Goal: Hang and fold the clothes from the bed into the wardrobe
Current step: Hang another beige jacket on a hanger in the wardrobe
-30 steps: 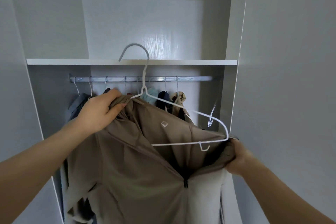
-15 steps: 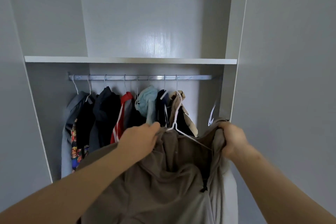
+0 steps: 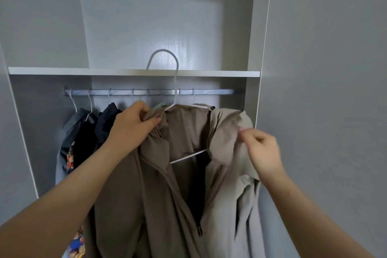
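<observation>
Tan jacket (image 3: pixel 167 184) is draped on a white wire hanger (image 3: pixel 188 156) and held up before the open wardrobe: thin matte cloth, slack and creased, zip undone. My left hand (image 3: pixel 132 130) grips one shoulder by the collar, fingers curled round the cloth. My right hand (image 3: pixel 261 148), blurred, looks to pinch the other shoulder. The hook stands above the shelf (image 3: pixel 62 70) edge, not yet on the metal rail (image 3: pixel 213 91). I judge the draping near done, with hooking left. Dark hung garments (image 3: pixel 104 123) fill the rail's left. The bed is out of view.
</observation>
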{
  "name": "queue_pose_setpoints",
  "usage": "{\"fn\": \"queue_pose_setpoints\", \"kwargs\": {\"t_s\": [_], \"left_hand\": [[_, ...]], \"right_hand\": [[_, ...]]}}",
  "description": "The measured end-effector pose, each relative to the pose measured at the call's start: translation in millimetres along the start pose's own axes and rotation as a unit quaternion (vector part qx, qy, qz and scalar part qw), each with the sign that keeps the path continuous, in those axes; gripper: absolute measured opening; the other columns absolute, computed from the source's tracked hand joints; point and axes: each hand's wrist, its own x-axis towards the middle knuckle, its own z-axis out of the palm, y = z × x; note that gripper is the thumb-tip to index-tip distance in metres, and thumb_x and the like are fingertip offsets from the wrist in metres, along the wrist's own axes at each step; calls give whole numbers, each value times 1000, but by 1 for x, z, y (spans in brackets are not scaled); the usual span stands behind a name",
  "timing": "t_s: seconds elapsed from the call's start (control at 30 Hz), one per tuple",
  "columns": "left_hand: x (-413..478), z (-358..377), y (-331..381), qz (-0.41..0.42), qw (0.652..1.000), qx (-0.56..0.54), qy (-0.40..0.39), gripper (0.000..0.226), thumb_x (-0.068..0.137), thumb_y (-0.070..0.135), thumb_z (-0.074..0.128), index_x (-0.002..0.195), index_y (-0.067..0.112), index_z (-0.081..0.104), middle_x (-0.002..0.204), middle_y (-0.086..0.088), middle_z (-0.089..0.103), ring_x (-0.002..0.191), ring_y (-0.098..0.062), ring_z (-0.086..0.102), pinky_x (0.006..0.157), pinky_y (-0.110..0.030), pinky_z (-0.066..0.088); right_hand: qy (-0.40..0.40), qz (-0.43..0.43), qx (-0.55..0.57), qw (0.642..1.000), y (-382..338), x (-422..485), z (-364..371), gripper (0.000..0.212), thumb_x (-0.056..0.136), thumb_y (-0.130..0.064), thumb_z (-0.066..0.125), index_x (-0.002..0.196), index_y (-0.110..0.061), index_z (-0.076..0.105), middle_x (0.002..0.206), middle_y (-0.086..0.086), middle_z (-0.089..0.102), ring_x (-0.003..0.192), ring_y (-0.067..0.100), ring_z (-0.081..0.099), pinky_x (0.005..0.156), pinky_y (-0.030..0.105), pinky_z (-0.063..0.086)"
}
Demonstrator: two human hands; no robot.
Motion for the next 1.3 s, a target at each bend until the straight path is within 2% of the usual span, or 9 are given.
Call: {"fn": "queue_pose_setpoints", "kwargs": {"t_s": [0.1,0.27,0.43,0.53,0.6,0.73,0.87,1.07,1.3], "left_hand": [[4,-12,3,-21,996,-88,-8,20,79,20,71,74,11,53,74,-6,57,72,-18,51,68,-32,39],[0,-26,11,-48,980,-183,-57,17,76,10,74,72,13,57,69,1,60,68,-12,56,69,-26,45],[-2,-34,6,-74,979,-187,-39,18,74,7,75,69,17,60,66,4,64,59,-6,60,58,-18,49],[-2,-36,1,-76,979,-188,-28,19,74,7,74,68,17,59,64,1,62,55,-6,58,54,-18,48],[-4,-35,0,-51,989,-137,-36,19,76,9,73,68,15,57,67,-4,60,61,-12,54,59,-25,44],[-9,-30,-4,2,995,-36,-89,24,77,15,73,66,12,52,62,1,52,60,-11,47,60,-26,34],[-18,-21,-3,39,985,-17,-168,23,77,15,73,69,8,53,64,1,50,59,-5,45,57,-14,33],[-22,-15,-1,-16,979,-121,-162,15,73,7,75,69,14,62,68,-1,60,60,1,54,58,-7,41],[-20,-15,-4,-208,918,-152,-302,33,86,35,59,84,3,65,77,-4,64,71,-13,61,72,-26,49]], "right_hand": [[182,-67,-149,970,-2,11,-5,18,87,-23,59,102,-15,62,114,14,57,108,33,48,91,36,32],[31,-30,-260,965,-2,27,-3,52,85,-56,49,132,-33,42,144,3,34,132,30,28,107,44,19],[70,119,-158,978,16,33,-10,67,81,-51,61,137,-22,37,145,11,27,130,39,28,106,47,27],[31,217,5,976,29,33,-11,44,85,-29,65,117,-2,53,106,18,53,87,33,53,65,35,53],[32,203,62,977,31,32,-10,17,88,-16,61,88,1,60,69,10,48,59,23,42,41,25,41],[86,80,132,984,21,35,-6,35,91,-11,56,58,-16,49,51,-3,48,50,10,42,48,22,35],[-63,-6,264,962,-3,29,0,35,87,1,53,61,-19,64,59,-11,62,60,5,57,59,13,46],[-134,42,-296,945,8,28,-1,27,84,-50,55,76,-24,50,87,-3,59,90,22,55,87,36,46],[-310,-107,-125,936,15,13,11,59,83,-40,63,44,-18,26,49,-7,20,46,8,22,48,20,20]]}}
